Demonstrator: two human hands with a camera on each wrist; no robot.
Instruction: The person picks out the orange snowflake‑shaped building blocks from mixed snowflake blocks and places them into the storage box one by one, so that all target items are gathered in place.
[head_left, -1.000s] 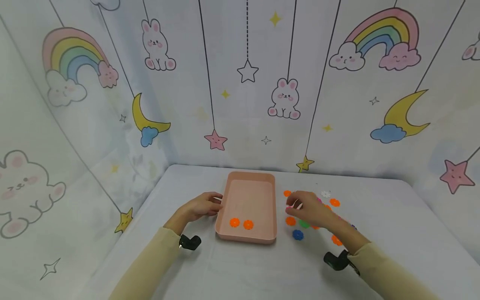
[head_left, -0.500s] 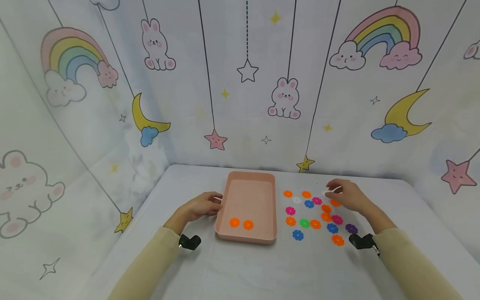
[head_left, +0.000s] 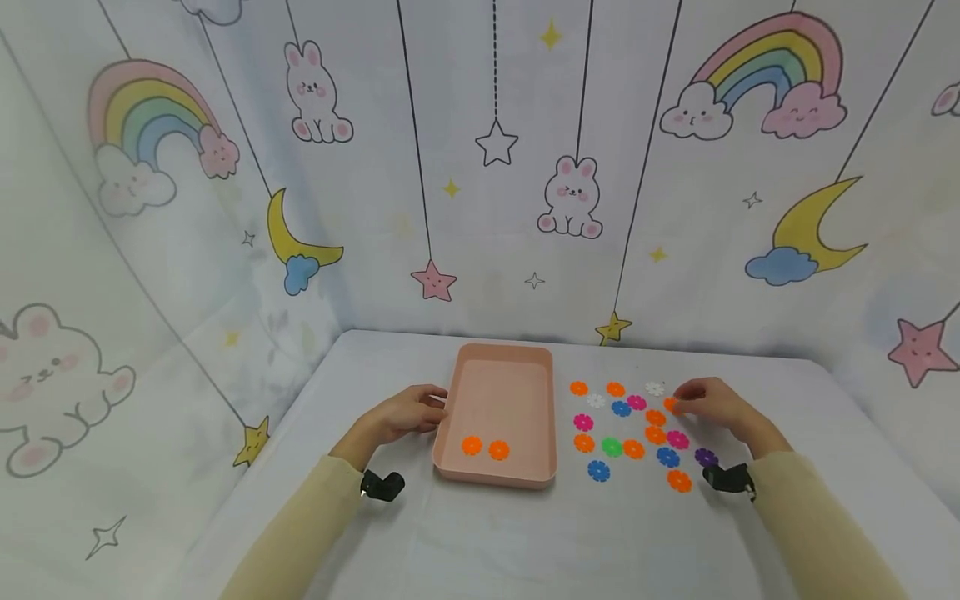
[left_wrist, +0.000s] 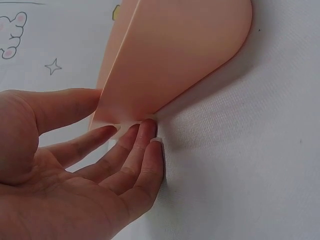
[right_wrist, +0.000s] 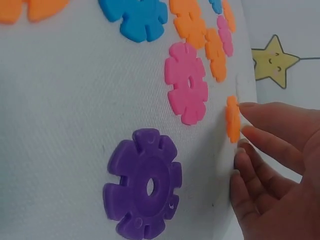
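Observation:
My left hand (head_left: 407,410) is at the left side of a pink rectangular tray (head_left: 506,375). In the left wrist view the thumb tip meets the rim of the tray (left_wrist: 180,45), and the other fingertips rest low by its outer wall. Two orange notched discs lie inside, near the front. On the right, my right hand (head_left: 716,406) touches an orange notched disc (right_wrist: 232,120) with thumb and index finger at its edge. The remaining fingers rest near the tabletop. A purple notched disc (right_wrist: 147,185) and a pink one (right_wrist: 186,85) lie nearby.
Several more notched plastic discs are spread between the tray and the right hand, among them a green one (head_left: 612,447), a white one (head_left: 655,388) and a blue one (head_left: 598,471). A patterned curtain (head_left: 360,208) closes off the table's back and sides.
My right hand has gone from the left part of the disc group to the white disc at the back, then right to the orange disc. The left hand stays by the tray.

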